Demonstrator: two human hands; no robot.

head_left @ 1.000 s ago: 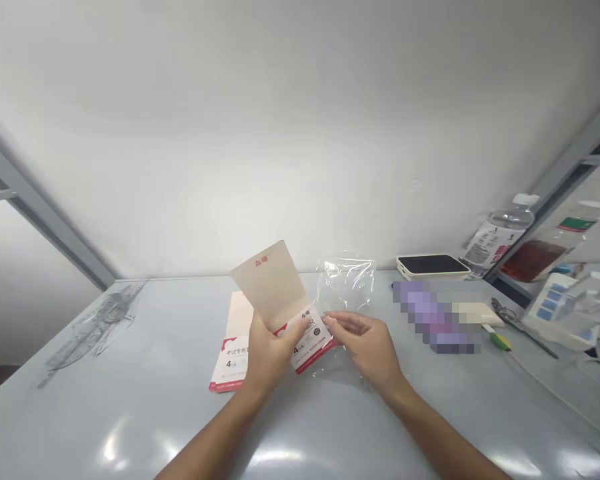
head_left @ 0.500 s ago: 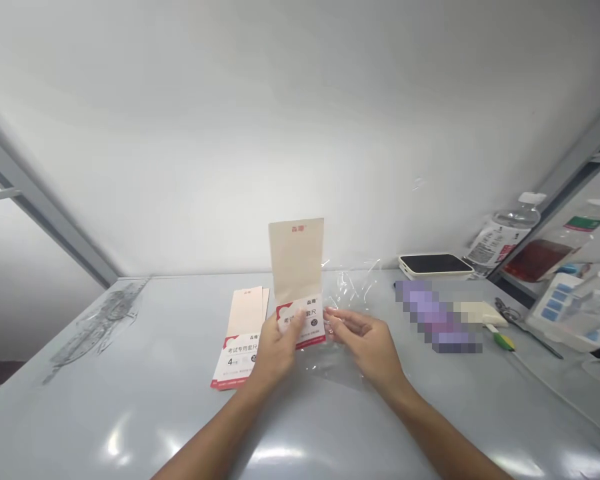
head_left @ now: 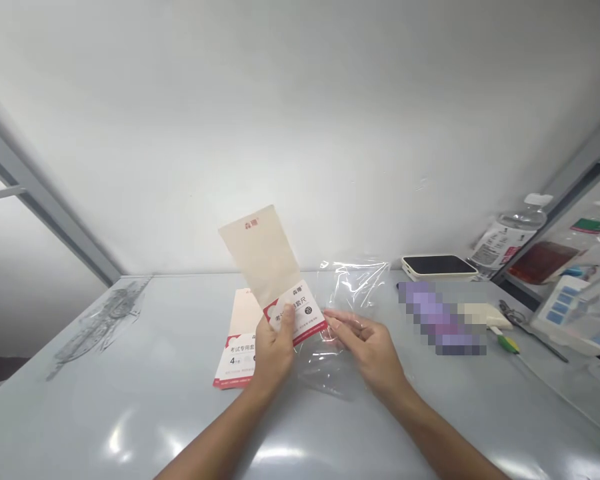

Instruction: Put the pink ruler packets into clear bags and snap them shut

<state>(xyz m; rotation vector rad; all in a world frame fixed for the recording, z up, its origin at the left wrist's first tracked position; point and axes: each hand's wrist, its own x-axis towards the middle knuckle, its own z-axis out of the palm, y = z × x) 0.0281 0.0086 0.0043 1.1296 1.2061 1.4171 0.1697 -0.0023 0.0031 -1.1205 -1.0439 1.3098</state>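
Left hand (head_left: 275,350) clamps the open card sleeve (head_left: 265,257), thumb across its front, tilted above the tabletop (head_left: 170,400); hard pressure could crease it. Right hand (head_left: 375,350) nearly closed at its corner, exact hold unclear; limp clear bag (head_left: 360,287) there might snag.

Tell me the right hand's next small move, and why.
Probably, the right hand should ease the clear bag open: its fingers pinch the bag, beside the folding card that the left hand holds, and no opening shows clearly.
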